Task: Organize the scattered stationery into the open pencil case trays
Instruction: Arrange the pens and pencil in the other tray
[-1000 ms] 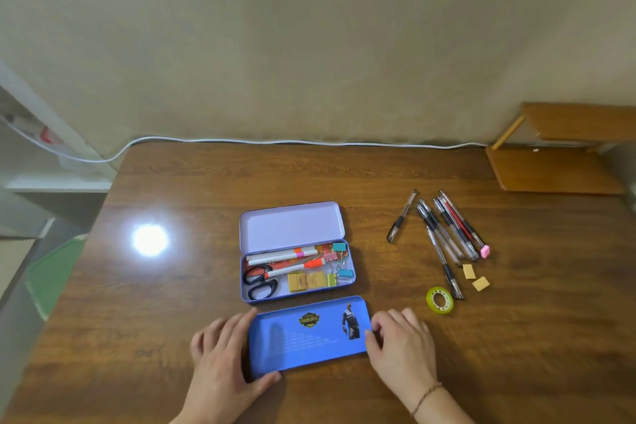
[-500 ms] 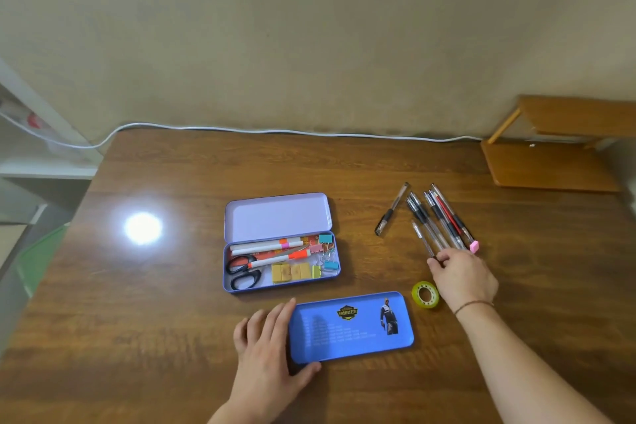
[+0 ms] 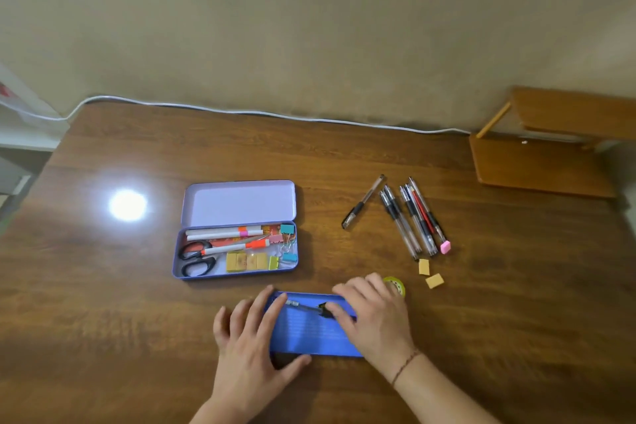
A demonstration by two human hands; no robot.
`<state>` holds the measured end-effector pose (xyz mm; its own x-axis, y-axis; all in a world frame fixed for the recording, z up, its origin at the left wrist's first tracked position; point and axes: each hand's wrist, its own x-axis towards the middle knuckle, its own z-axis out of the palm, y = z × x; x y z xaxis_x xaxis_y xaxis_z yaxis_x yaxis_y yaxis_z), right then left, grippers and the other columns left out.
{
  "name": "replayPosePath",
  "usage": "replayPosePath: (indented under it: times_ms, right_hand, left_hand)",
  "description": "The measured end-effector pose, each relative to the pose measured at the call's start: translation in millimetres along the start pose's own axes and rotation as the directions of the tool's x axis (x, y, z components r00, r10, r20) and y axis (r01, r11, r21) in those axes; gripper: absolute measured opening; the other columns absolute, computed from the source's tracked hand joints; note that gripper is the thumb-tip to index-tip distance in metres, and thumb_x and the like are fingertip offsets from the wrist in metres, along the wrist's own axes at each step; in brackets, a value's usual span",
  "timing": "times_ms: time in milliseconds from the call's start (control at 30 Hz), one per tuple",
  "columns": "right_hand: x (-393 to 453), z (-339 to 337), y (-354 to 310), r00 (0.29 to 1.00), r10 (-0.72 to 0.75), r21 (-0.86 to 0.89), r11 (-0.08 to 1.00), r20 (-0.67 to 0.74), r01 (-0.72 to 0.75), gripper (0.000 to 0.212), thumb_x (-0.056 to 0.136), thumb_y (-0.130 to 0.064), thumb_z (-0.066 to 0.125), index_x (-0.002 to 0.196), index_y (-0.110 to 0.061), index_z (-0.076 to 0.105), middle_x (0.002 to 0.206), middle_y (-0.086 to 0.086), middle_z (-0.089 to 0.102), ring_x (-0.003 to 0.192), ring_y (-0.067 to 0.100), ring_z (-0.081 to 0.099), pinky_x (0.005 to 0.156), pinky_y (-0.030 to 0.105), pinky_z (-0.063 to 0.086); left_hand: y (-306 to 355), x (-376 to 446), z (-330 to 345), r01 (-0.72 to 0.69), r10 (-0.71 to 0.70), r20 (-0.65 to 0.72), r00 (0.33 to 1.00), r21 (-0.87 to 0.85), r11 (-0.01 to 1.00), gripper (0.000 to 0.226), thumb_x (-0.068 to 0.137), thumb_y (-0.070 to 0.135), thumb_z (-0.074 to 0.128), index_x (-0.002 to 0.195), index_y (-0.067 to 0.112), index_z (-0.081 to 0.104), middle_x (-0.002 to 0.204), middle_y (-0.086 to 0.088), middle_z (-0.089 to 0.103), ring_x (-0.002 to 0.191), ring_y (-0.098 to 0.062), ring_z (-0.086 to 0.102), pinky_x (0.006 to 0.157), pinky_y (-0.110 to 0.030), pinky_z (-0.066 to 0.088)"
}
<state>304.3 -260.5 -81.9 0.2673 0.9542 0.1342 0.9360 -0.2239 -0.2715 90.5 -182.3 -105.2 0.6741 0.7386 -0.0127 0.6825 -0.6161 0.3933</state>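
A blue pencil case point(image 3: 309, 334) lies near the table's front edge. My left hand point(image 3: 253, 337) rests on its left end with fingers spread and the thumb at its front edge. My right hand point(image 3: 375, 317) covers its right end and holds a clear pen with a black grip point(image 3: 304, 307) lying across the case. Behind it an open lilac tin point(image 3: 237, 206) holds scissors, markers, binder clips and yellow erasers. Several pens point(image 3: 411, 217) lie loose at the right, one black-capped pen point(image 3: 363, 206) apart from them.
A pink eraser point(image 3: 445, 247) and two yellow erasers point(image 3: 429, 274) lie below the pens. A green tape roll point(image 3: 395, 284) sits half hidden by my right hand. A white cable point(image 3: 275, 113) runs along the wall. A wooden stand point(image 3: 540, 162) sits at the far right.
My right hand went out to the pens, took one, and came back over the blue case with it. My left hand stayed on the case's left end.
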Motion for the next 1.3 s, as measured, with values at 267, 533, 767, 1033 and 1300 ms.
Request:
replayPosePath:
  times_ms: [267,533,767,1033,1300]
  right_hand:
    - [45.7,-29.9,101.9,0.846,0.532,-0.159,0.834,-0.026,-0.529,0.027,0.083,-0.052,0.061,0.099,-0.03,0.062,0.096,-0.007,0.061,0.085,0.015,0.051,0.061,0.028,0.045]
    - [52.8,-34.7,99.5,0.865,0.5,-0.348,0.817,0.03,-0.46,0.028,0.092,-0.047,0.049,0.095,-0.026,0.068,0.095,-0.004,0.06,0.087,0.016,0.047,0.058,0.027,0.032]
    - [11.1,-40.7,54.2,0.998,0.059,-0.042,0.997,-0.026,-0.06,0.021,0.092,-0.041,0.052,0.086,-0.026,0.066,0.085,-0.011,0.06,0.08,0.011,0.053,0.065,0.023,0.044]
    - [-26.3,-2.4,23.2,0.999,-0.024,-0.083,0.996,0.026,0.027,0.022,0.088,-0.046,0.05,0.082,-0.03,0.063,0.084,-0.014,0.059,0.08,0.012,0.053,0.067,0.026,0.044]
    - [5.3,2.8,-2.2,0.995,0.057,-0.029,0.998,0.083,-0.055,0.025,0.087,-0.055,0.049,0.091,-0.033,0.062,0.087,-0.017,0.059,0.083,0.009,0.052,0.067,0.026,0.045]
  left_hand:
    - [3.3,0.5,0.4,0.028,-0.029,-0.025,0.999,-0.033,0.999,0.067,0.073,0.072,0.056,0.126,0.031,0.056,0.141,0.005,0.048,0.123,-0.026,0.046,0.111,-0.055,0.022]
    - [31.5,25.3,6.5,0.121,-0.13,-0.088,0.988,-0.105,0.987,0.043,0.078,0.051,0.059,0.116,0.032,0.061,0.122,0.01,0.056,0.116,-0.022,0.044,0.108,-0.051,0.022]
    - [15.7,44.9,2.4,0.036,-0.043,-0.064,0.997,-0.115,0.993,0.025,0.086,0.046,0.051,0.1,0.035,0.069,0.1,0.015,0.064,0.103,-0.019,0.05,0.095,-0.039,0.026]
    - [-21.8,41.2,-13.8,-0.001,-0.019,-0.036,0.999,-0.472,0.882,0.043,0.083,0.013,0.05,0.119,0.034,0.057,0.11,0.029,0.055,0.113,0.001,0.044,0.101,-0.023,0.03]
    - [-17.7,41.4,-4.8,-0.114,0.106,-0.045,0.993,-0.239,0.964,0.028,0.083,0.047,0.061,0.107,0.033,0.065,0.106,0.019,0.058,0.105,-0.007,0.049,0.098,-0.029,0.027]
